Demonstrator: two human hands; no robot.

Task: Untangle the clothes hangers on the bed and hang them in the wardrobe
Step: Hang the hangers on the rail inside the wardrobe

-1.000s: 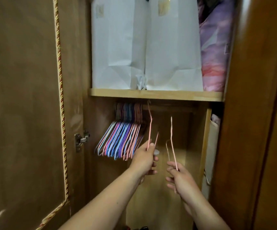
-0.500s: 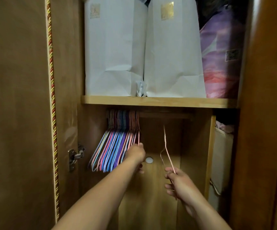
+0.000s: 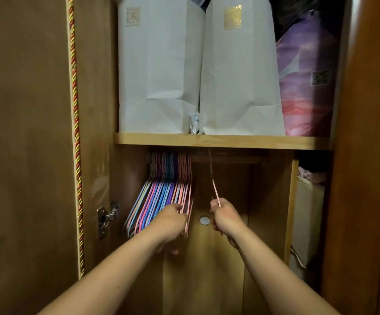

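Only the head view to go on, looking into the wardrobe (image 3: 309,223) under its shelf (image 3: 220,141).

Right hand (image 3: 224,215): grip closed in a pinch round the lower part of a single pink hanger (image 3: 214,185). The hanger runs up toward the rail (image 3: 227,158), and its top looks like it's at or over the rail, but it's dark under the shelf, so I can't say for sure it's hooked.

Left hand (image 3: 169,225): fingers curled into the right-hand end of the hanging bunch of hangers (image 3: 161,196). It seems to have hold of the last pink one or two there, though exactly which wires I can't tell.

What could go wrong, my guess:
- If the right hand lets go before the hook is seated, the pink hanger drops to the wardrobe floor. Bad light makes that easy to misjudge.
- The bunch is packed tight, touching all the way along, so shoving it left by the bottoms could swing the lower bars into each other and get them tangled again.
- Pulling the bunch down or forward could unhook an end hanger.

Counts:
- Hands: two
- Loose hanger in hand: one
- Hangers on the rail: too tightly packed to count properly, I'd say around twenty: pinks, blues, purples
- White paper bags (image 3: 159,71) on the shelf: two, side by side
- Purple-pink bag (image 3: 305,87) beside them: one
- Door hinge (image 3: 107,215) at left: one

The bed isn't in view, so no idea how many hangers are left there.
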